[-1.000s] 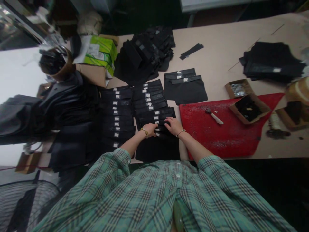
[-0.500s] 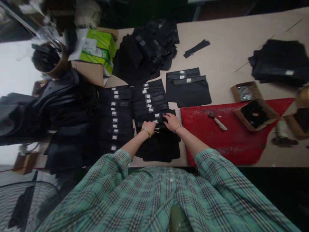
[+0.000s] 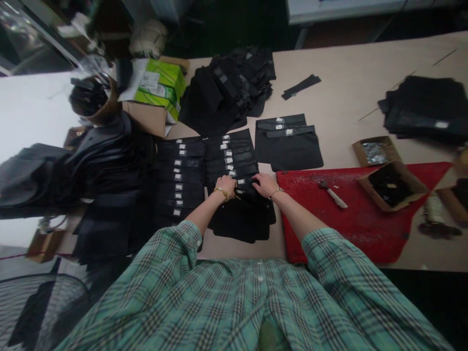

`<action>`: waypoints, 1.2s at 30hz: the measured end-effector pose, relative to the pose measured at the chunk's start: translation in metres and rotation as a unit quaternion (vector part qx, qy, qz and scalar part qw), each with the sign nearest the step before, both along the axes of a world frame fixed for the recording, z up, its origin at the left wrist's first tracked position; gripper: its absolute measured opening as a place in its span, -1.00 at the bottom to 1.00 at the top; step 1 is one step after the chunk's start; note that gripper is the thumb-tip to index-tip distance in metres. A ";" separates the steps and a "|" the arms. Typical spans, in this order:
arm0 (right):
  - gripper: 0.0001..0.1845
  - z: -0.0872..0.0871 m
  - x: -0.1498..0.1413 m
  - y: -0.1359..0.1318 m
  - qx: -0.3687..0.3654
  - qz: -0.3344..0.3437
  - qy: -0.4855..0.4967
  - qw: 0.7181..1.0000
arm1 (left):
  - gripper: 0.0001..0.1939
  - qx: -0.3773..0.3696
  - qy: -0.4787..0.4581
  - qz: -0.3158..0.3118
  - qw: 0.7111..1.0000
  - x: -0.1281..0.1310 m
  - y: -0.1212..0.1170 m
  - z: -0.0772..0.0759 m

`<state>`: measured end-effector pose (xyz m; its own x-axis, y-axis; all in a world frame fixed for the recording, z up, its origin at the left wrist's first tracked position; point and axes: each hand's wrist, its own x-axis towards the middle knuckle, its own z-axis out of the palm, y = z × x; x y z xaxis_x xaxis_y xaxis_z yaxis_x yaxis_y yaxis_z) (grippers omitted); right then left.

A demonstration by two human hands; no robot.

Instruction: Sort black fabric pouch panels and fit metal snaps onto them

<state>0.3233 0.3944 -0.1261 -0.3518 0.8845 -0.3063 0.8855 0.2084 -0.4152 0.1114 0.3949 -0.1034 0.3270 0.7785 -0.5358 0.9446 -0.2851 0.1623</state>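
Note:
Black flat panels with small white labels (image 3: 241, 182) lie in an overlapping column in front of me. My left hand (image 3: 226, 186) is closed on the left edge of a labelled black panel (image 3: 249, 189) near the column's lower end. At the same panel's right edge is my right hand (image 3: 265, 185), its fingers bent over it and the thumb hidden. Between the hands the panel's top strip looks bent. Below them, the plain black lower parts (image 3: 241, 224) of several panels fan out slightly unevenly. A second column of labelled panels (image 3: 178, 176) runs along the left.
To the right, a red sheet (image 3: 351, 219) carries a white-handled tool (image 3: 334, 196) and a cardboard box of black parts (image 3: 392, 187). Behind are two labelled panels (image 3: 288, 148) and a black heap (image 3: 226, 87). Dark stacks (image 3: 106, 165) and a green box (image 3: 161, 83) stand left.
Both hands have drawn up slightly from the table edge with the labelled panels. The lower panel ends, aligned a second ago, now lie staggered. The camera view has shifted a little.

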 end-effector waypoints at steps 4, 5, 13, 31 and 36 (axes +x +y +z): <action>-0.66 0.002 -0.002 0.017 0.045 -0.013 0.030 0.998 | -0.54 0.038 0.006 0.023 0.999 0.003 0.015 -0.001; -0.66 0.003 -0.003 0.022 0.050 -0.013 0.034 0.998 | -0.53 0.025 0.008 0.028 0.999 0.005 0.016 -0.001; -0.64 -0.001 -0.019 0.064 0.065 0.030 0.035 0.997 | -0.71 -0.026 0.024 0.057 0.998 -0.011 0.036 0.001; -0.70 -0.002 -0.087 0.122 -0.059 0.099 -0.048 0.992 | -0.59 -0.029 0.021 0.097 0.995 -0.024 0.049 -0.011; -0.79 -0.012 -0.100 0.136 -0.158 0.049 -0.076 0.983 | -0.64 -0.057 0.029 0.081 0.995 -0.024 0.044 -0.005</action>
<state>0.2238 0.5307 -0.1381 -0.3597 0.7009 -0.6159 0.9244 0.1778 -0.3376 0.0879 0.4394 -0.1087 0.1691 0.7508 -0.6385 0.9853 -0.1121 0.1291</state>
